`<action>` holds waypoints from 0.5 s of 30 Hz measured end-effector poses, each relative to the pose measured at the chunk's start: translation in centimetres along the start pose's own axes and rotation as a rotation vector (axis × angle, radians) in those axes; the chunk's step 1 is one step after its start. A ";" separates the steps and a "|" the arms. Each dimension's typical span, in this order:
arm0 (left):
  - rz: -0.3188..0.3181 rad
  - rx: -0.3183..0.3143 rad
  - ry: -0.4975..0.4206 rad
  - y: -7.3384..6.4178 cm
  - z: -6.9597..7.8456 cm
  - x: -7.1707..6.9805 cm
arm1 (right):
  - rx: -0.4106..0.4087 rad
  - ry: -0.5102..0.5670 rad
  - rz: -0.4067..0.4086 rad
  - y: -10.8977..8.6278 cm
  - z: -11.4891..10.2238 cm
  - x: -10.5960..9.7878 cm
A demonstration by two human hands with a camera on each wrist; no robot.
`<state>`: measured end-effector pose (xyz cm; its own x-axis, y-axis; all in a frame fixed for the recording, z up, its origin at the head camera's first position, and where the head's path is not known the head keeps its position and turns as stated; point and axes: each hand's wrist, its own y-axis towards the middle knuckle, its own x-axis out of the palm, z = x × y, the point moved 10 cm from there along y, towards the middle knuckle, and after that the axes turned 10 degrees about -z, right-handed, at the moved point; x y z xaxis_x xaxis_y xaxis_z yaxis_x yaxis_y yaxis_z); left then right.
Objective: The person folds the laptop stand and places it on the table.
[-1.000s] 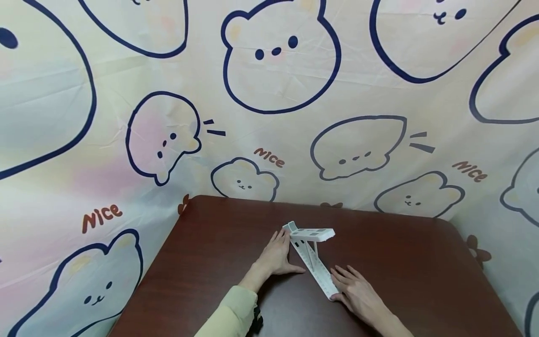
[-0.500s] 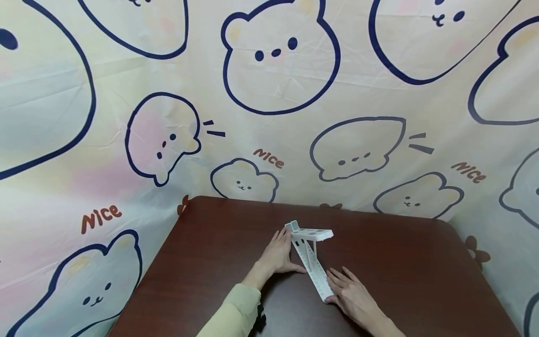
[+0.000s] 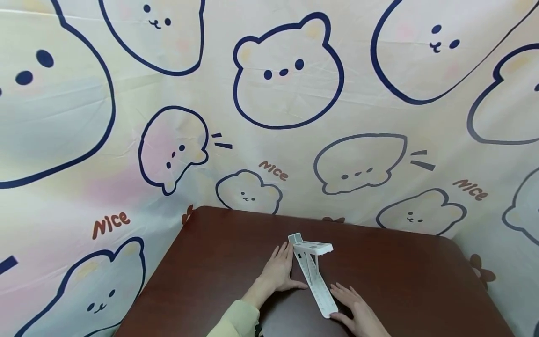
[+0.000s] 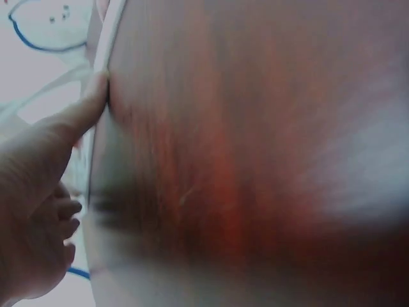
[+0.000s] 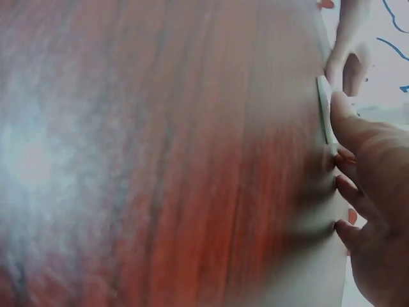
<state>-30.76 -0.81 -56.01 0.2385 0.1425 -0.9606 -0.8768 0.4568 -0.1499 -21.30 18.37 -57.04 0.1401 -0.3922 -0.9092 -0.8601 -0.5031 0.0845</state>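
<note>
- The white folding stand point(image 3: 321, 292) sits on the table point(image 3: 210, 271), your left hand point(image 3: 278, 274) at its 9 o'clock, right hand point(image 3: 358, 311) at 4, fingers uncurled.
- Push unevenly and it may swivel.

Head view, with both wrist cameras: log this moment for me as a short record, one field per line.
Main object: white stand, long base lying on the table
Stand state: unfolded, upper panel raised on a thin strut
Left hand: left hand along the stand's left side, fingers extended, thumb at its edge
Right hand: right hand by the near end, thumb at the end's corner
Surface: dark reddish-brown table
Background: pale cloth with blue-outlined cartoon animals and "Nice" lettering
Clothing: pale green sleeve, left arm
Image quality: left wrist view blurred
</note>
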 end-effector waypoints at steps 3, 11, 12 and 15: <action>-0.015 0.008 0.013 -1.2 0.7 0.4 | 0.032 0.001 0.024 -0.3 0.1 -0.3; -0.065 0.030 -0.008 -2.7 1.7 1.5 | -0.059 -0.053 -0.026 0.7 -0.4 0.3; -0.064 0.030 -0.003 -2.7 1.8 1.6 | -0.080 -0.057 -0.027 0.7 -0.6 0.4; -0.055 0.028 0.005 -2.7 1.9 1.7 | -0.115 -0.072 -0.030 0.8 -0.9 0.6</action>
<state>-27.16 -0.12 -56.83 0.2838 0.1117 -0.9524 -0.8506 0.4878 -0.1963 -21.45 17.00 -57.17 0.1257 -0.3217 -0.9385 -0.7938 -0.6000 0.0994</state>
